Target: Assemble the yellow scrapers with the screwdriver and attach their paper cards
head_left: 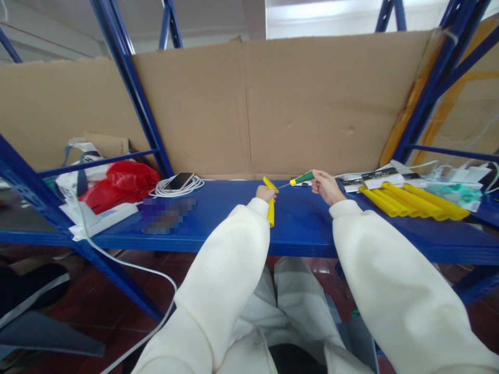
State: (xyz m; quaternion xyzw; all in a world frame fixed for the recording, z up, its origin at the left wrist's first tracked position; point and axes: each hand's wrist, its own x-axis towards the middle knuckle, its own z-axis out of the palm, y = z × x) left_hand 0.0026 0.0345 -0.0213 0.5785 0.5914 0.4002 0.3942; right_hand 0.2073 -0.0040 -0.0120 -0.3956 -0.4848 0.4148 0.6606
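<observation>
My left hand (pixel 265 194) is closed around a yellow tube-like piece (pixel 271 214) above the blue shelf (pixel 234 208). Part of this piece sticks out above the fingers and part hangs below them. In my right hand (pixel 326 187) is a screwdriver with a green and yellow handle (pixel 303 178), gripped near the handle's end. Its thin shaft points left, toward the top of the yellow piece. Whether the tip touches it, I cannot tell. Several similar yellow pieces (pixel 409 200) lie side by side to the right of my right hand.
A phone (pixel 180 181) rests on a coiled white cable (pixel 159 188) at the left. Beyond it are a red bag (pixel 120 182) and a white power strip (pixel 105 221). Cardboard (pixel 312 104) backs the shelf between blue posts (pixel 130 88). Black-and-white packets (pixel 382 177) lie right.
</observation>
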